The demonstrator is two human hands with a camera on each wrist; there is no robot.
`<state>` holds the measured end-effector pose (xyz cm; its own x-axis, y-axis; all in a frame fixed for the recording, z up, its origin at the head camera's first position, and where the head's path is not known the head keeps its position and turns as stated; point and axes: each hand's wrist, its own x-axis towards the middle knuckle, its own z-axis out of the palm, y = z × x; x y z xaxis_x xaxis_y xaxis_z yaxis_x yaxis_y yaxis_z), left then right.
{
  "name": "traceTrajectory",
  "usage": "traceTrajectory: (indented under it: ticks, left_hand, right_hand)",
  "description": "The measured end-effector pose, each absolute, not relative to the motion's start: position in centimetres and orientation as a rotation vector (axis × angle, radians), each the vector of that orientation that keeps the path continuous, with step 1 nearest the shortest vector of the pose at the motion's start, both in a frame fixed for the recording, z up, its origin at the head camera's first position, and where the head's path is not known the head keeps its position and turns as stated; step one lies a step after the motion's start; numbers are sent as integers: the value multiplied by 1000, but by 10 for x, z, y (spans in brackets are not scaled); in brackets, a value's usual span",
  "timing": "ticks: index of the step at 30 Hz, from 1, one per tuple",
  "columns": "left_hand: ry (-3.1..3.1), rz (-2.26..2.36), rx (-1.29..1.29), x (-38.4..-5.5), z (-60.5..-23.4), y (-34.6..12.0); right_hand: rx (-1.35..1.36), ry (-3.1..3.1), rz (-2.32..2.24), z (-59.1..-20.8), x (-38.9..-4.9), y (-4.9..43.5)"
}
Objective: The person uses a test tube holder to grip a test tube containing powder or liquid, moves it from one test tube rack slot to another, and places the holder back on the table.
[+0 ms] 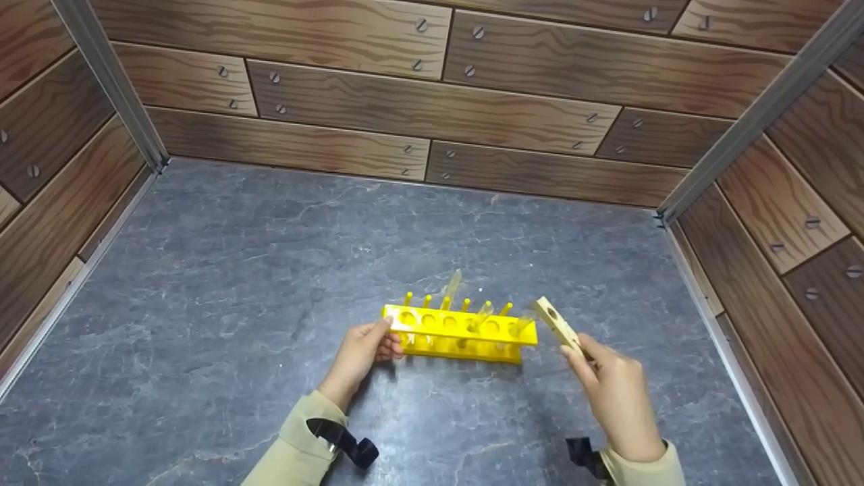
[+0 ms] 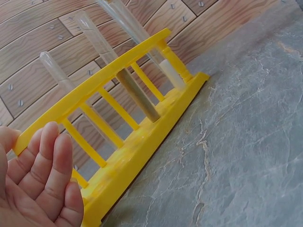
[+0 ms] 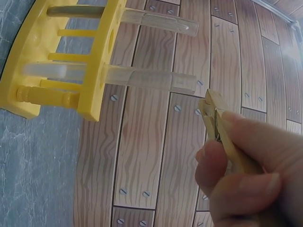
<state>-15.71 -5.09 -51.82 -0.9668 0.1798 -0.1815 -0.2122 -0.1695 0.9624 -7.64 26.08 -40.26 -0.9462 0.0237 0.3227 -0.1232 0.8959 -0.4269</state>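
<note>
A yellow test tube rack (image 1: 439, 322) stands on the grey surface. My left hand (image 1: 361, 354) grips its left end, thumb at the top bar and fingers curled beneath. Three clear test tubes stand in it: one with brownish contents (image 2: 137, 94), one with white contents (image 2: 171, 73) at the right end, and another test tube (image 2: 54, 68) nearer my left hand. My right hand (image 1: 617, 391) holds a wooden test tube clamp (image 1: 559, 325) between thumb and fingers. In the right wrist view the clamp's tip is close beside the end tube's mouth (image 3: 184, 83); contact is unclear.
Wood-patterned panels (image 1: 432, 101) enclose the back and both sides. Grey metal posts (image 1: 749, 115) rise at the back corners. The marbled grey floor surface (image 1: 270, 236) spreads around the rack. Black straps (image 1: 341, 442) sit at both wrists.
</note>
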Motion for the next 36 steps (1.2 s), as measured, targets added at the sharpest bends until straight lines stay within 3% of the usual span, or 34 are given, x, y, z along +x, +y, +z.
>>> traceTrajectory:
  ticks: [8,15,36]
  left_hand:
    - [1846,2217,-36,-146,-492,-53]
    - [1836,2222,-47,-157,-518,-51]
    - [1832,2216,-45,-159,-521,-51]
  right_hand:
    - [52,-2736,642,-406,-75,264]
    - [36,-2724,632,-412,-74,266]
    - [-36,-2721,705,-430,-73,271]
